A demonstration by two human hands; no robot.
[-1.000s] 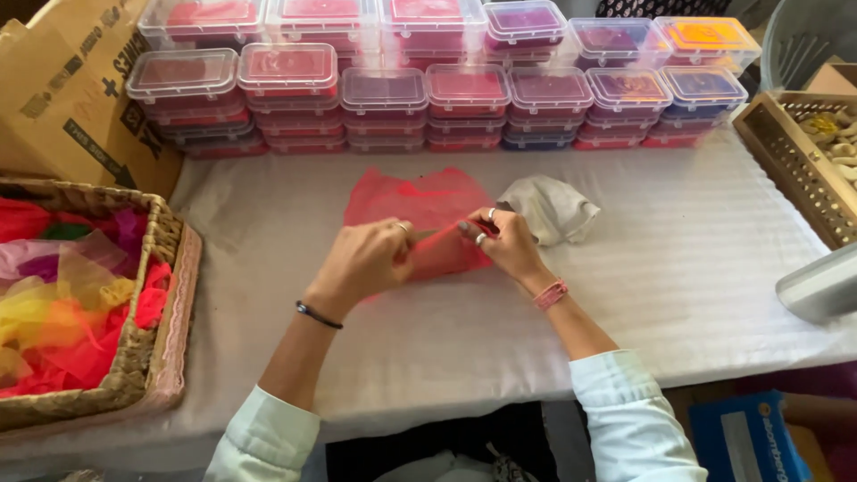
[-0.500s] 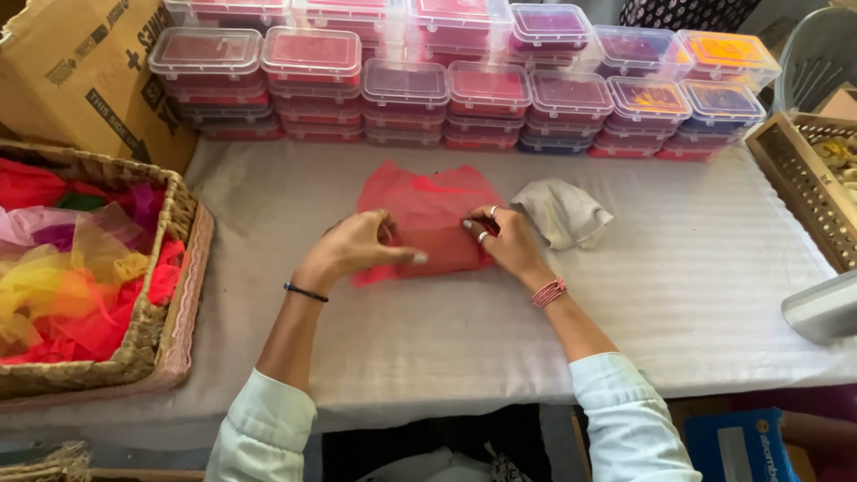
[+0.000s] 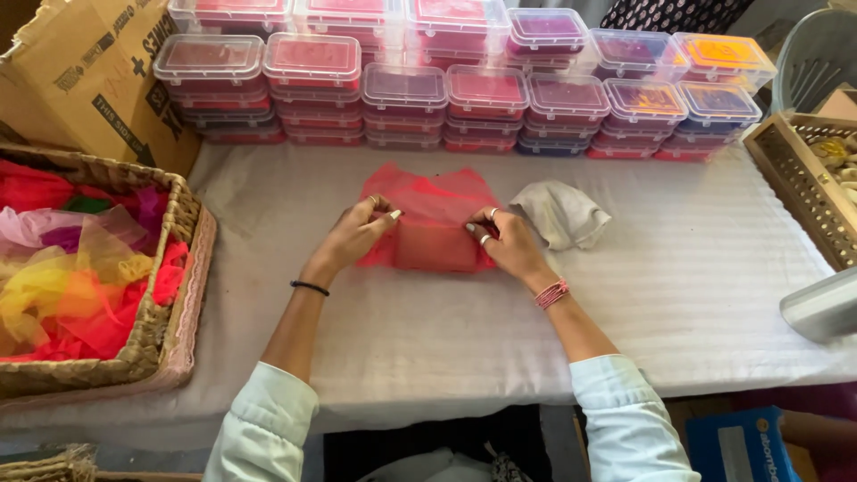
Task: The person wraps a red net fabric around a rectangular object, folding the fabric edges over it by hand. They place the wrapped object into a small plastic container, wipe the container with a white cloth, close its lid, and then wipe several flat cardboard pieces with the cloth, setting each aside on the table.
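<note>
We see the desk (image 3: 678, 295) with many stacked lidded boxes (image 3: 446, 89) at the back. In the middle lies our red net cloth (image 3: 433, 219), partly folded. Our left hand (image 3: 357, 234) and right hand (image 3: 504, 241) pinch its edges; folding looks unfinished.

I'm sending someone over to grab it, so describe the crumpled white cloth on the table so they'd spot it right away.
Start at the white-covered table with stacked clear plastic boxes along its far edge. In front of them both hands pinch a red mesh fabric piece; just beyond the right hand lies the crumpled white cloth. It is the only loose white bundle there.
</note>
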